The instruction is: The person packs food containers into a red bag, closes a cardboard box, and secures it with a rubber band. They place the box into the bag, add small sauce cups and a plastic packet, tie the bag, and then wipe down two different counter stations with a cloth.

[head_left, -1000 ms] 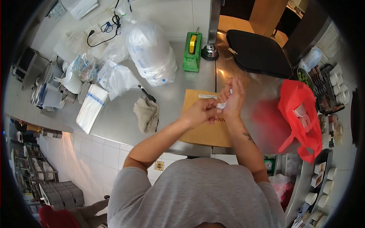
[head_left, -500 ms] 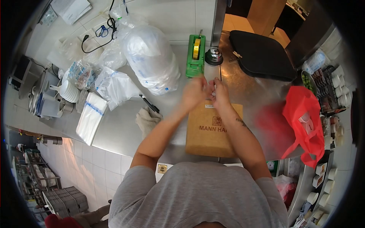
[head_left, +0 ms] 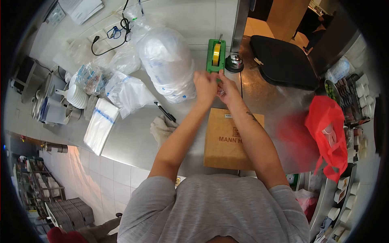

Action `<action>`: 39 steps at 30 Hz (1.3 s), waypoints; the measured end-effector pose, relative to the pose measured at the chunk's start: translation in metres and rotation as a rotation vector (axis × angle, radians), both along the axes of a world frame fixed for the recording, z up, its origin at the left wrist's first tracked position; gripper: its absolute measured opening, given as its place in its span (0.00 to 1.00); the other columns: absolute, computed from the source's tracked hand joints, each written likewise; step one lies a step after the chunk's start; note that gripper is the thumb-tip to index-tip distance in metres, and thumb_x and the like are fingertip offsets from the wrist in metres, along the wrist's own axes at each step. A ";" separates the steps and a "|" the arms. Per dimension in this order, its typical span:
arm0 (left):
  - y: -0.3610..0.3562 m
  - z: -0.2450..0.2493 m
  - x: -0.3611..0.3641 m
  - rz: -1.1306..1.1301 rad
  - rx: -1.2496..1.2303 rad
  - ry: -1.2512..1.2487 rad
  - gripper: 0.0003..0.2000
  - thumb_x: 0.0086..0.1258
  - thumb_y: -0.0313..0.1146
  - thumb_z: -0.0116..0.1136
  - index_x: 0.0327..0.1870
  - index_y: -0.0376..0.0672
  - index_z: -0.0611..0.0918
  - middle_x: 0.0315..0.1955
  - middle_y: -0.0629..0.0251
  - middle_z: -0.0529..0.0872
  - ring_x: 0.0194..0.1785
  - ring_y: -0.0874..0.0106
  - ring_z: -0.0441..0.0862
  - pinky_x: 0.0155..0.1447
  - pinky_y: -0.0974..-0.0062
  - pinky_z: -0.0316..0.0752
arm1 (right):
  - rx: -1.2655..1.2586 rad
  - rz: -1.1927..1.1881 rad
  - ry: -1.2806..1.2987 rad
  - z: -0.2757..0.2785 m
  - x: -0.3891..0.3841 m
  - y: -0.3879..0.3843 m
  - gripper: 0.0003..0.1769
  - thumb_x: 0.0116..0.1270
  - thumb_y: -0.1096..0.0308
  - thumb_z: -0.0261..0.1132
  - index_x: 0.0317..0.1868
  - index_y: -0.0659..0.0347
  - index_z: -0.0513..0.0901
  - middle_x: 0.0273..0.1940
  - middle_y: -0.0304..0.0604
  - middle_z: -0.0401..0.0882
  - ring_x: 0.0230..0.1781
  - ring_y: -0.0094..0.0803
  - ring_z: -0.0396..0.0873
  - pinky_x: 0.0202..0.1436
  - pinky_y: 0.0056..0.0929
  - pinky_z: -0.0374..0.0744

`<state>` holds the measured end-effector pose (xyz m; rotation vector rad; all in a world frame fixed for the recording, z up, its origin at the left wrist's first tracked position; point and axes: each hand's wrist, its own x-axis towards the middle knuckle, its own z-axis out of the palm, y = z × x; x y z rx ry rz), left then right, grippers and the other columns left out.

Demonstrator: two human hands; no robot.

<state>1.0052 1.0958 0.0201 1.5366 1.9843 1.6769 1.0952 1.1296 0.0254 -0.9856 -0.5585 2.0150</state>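
Note:
Both my hands are at the front end of a green tape dispenser (head_left: 210,60) that carries a roll of yellow tape (head_left: 216,55). My left hand (head_left: 205,87) is closed, its fingers curled and slightly blurred; whatever they hold is hidden. Beside it, my right hand (head_left: 229,90) pinches with thumb and fingers, and a small whitish bit shows in its palm that I cannot make out. Below my hands, partly under my right forearm, lies a brown paper bag (head_left: 223,152) with printed lettering and a small white label (head_left: 228,116) near its top edge.
A chrome call bell (head_left: 234,62) and a black tray-like pad (head_left: 283,60) stand behind right. To the left are a big bundle of clear plastic (head_left: 166,60), white bags (head_left: 101,125), a cloth (head_left: 160,131) and a black pen (head_left: 165,112). A red bag (head_left: 326,133) sits right.
My hands have moved away from my body, up to the front of the tape dispenser. The whole view has shifted slightly to the right. The paper bag stays on the counter.

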 end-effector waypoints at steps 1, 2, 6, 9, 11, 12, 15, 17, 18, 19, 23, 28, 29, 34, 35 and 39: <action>-0.030 -0.001 0.004 -0.045 0.049 -0.060 0.07 0.58 0.27 0.59 0.25 0.34 0.75 0.28 0.52 0.74 0.40 0.52 0.70 0.49 0.59 0.64 | 0.010 0.010 -0.011 0.000 -0.001 0.002 0.15 0.66 0.56 0.63 0.40 0.60 0.81 0.19 0.29 0.58 0.16 0.21 0.61 0.17 0.17 0.59; -0.061 -0.002 0.008 -0.080 0.009 -0.076 0.06 0.60 0.26 0.58 0.27 0.34 0.74 0.30 0.53 0.74 0.39 0.55 0.71 0.46 0.63 0.66 | 0.018 0.021 -0.023 -0.001 0.000 0.005 0.15 0.65 0.56 0.64 0.40 0.60 0.82 0.19 0.28 0.59 0.16 0.20 0.61 0.17 0.17 0.59; -0.147 0.010 0.018 -0.122 -0.136 -0.230 0.05 0.63 0.25 0.56 0.32 0.36 0.73 0.34 0.60 0.72 0.37 0.67 0.71 0.37 0.74 0.68 | 0.013 0.027 -0.003 -0.016 -0.003 0.019 0.13 0.61 0.61 0.68 0.41 0.61 0.84 0.19 0.28 0.63 0.16 0.19 0.62 0.17 0.17 0.59; -0.165 0.009 0.022 -0.121 -0.161 -0.286 0.05 0.65 0.28 0.56 0.32 0.37 0.74 0.34 0.64 0.72 0.36 0.72 0.70 0.38 0.77 0.67 | -0.027 -0.003 0.017 -0.018 -0.005 0.020 0.10 0.57 0.67 0.69 0.38 0.61 0.84 0.20 0.28 0.67 0.16 0.17 0.62 0.17 0.17 0.59; -0.161 0.007 0.026 -0.145 -0.149 -0.311 0.05 0.66 0.28 0.56 0.32 0.36 0.75 0.34 0.64 0.73 0.35 0.72 0.71 0.38 0.77 0.67 | -0.035 -0.021 -0.004 -0.012 -0.009 0.019 0.06 0.55 0.71 0.66 0.34 0.60 0.84 0.21 0.28 0.68 0.16 0.17 0.62 0.17 0.18 0.58; -0.159 0.006 0.028 -0.148 -0.156 -0.289 0.05 0.66 0.28 0.56 0.31 0.36 0.75 0.34 0.64 0.73 0.35 0.72 0.71 0.38 0.77 0.67 | -0.038 -0.030 -0.010 -0.015 -0.010 0.021 0.05 0.55 0.71 0.65 0.33 0.60 0.83 0.21 0.29 0.69 0.16 0.17 0.62 0.17 0.18 0.58; -0.156 0.001 0.036 -0.132 -0.184 -0.256 0.06 0.66 0.28 0.56 0.31 0.36 0.75 0.34 0.64 0.74 0.35 0.73 0.71 0.39 0.77 0.67 | -0.092 -0.065 -0.044 -0.017 -0.021 0.032 0.04 0.54 0.72 0.64 0.31 0.60 0.82 0.22 0.30 0.70 0.16 0.18 0.61 0.17 0.20 0.58; -0.155 -0.005 0.043 -0.108 -0.209 -0.276 0.07 0.66 0.29 0.56 0.30 0.35 0.75 0.34 0.64 0.74 0.36 0.74 0.72 0.38 0.78 0.67 | -0.088 -0.065 -0.158 -0.024 -0.025 0.030 0.04 0.54 0.71 0.64 0.31 0.60 0.82 0.23 0.30 0.71 0.16 0.18 0.61 0.17 0.20 0.58; -0.159 -0.006 0.047 -0.107 -0.201 -0.286 0.07 0.66 0.29 0.56 0.30 0.36 0.75 0.32 0.63 0.75 0.35 0.73 0.72 0.37 0.77 0.67 | -0.051 -0.051 -0.260 -0.022 -0.028 0.023 0.04 0.55 0.70 0.65 0.31 0.60 0.81 0.23 0.29 0.70 0.16 0.17 0.60 0.17 0.20 0.58; -0.163 -0.006 0.049 -0.107 -0.190 -0.298 0.07 0.66 0.30 0.56 0.29 0.36 0.75 0.30 0.62 0.75 0.33 0.73 0.71 0.35 0.77 0.67 | -0.011 -0.037 -0.362 -0.018 -0.027 0.019 0.05 0.56 0.69 0.66 0.32 0.60 0.81 0.24 0.29 0.70 0.16 0.17 0.60 0.17 0.19 0.58; -0.207 0.005 0.059 -0.156 -0.333 -0.698 0.10 0.69 0.34 0.55 0.28 0.38 0.76 0.22 0.69 0.75 0.27 0.79 0.69 0.33 0.80 0.65 | 0.353 0.259 -0.367 0.020 0.024 -0.029 0.09 0.55 0.71 0.67 0.38 0.62 0.81 0.29 0.31 0.75 0.16 0.15 0.58 0.16 0.19 0.57; -0.292 0.015 0.105 -0.188 -0.442 -0.869 0.12 0.70 0.38 0.56 0.28 0.41 0.76 0.21 0.73 0.74 0.27 0.82 0.68 0.35 0.82 0.63 | 0.713 0.167 -0.432 0.013 0.112 -0.111 0.10 0.56 0.74 0.68 0.40 0.63 0.82 0.34 0.34 0.79 0.36 0.20 0.74 0.41 0.19 0.72; -0.304 0.011 0.118 -0.186 -0.450 -0.905 0.12 0.69 0.38 0.57 0.27 0.42 0.75 0.21 0.73 0.74 0.27 0.82 0.68 0.35 0.82 0.63 | 0.748 0.168 -0.457 0.004 0.125 -0.127 0.09 0.57 0.74 0.68 0.40 0.62 0.82 0.34 0.34 0.79 0.36 0.20 0.75 0.41 0.19 0.72; -0.340 -0.029 0.164 -0.132 -0.430 -1.013 0.13 0.68 0.38 0.59 0.25 0.43 0.73 0.19 0.74 0.73 0.24 0.83 0.66 0.29 0.83 0.62 | 0.999 0.242 -0.653 -0.027 0.155 -0.168 0.07 0.59 0.74 0.65 0.39 0.60 0.79 0.35 0.35 0.80 0.36 0.24 0.77 0.41 0.23 0.74; -0.344 -0.037 0.170 -0.099 -0.436 -0.992 0.14 0.69 0.39 0.59 0.25 0.43 0.73 0.18 0.75 0.72 0.23 0.84 0.65 0.27 0.83 0.60 | 1.097 0.256 -0.778 -0.030 0.157 -0.172 0.07 0.59 0.73 0.65 0.39 0.59 0.79 0.35 0.36 0.80 0.37 0.28 0.78 0.41 0.25 0.75; -0.344 -0.059 0.178 -0.032 -0.442 -0.923 0.14 0.69 0.39 0.59 0.25 0.43 0.72 0.17 0.74 0.72 0.22 0.83 0.64 0.26 0.82 0.60 | 1.317 0.211 -1.099 -0.020 0.155 -0.178 0.06 0.61 0.70 0.62 0.39 0.56 0.79 0.37 0.40 0.80 0.41 0.41 0.79 0.42 0.35 0.76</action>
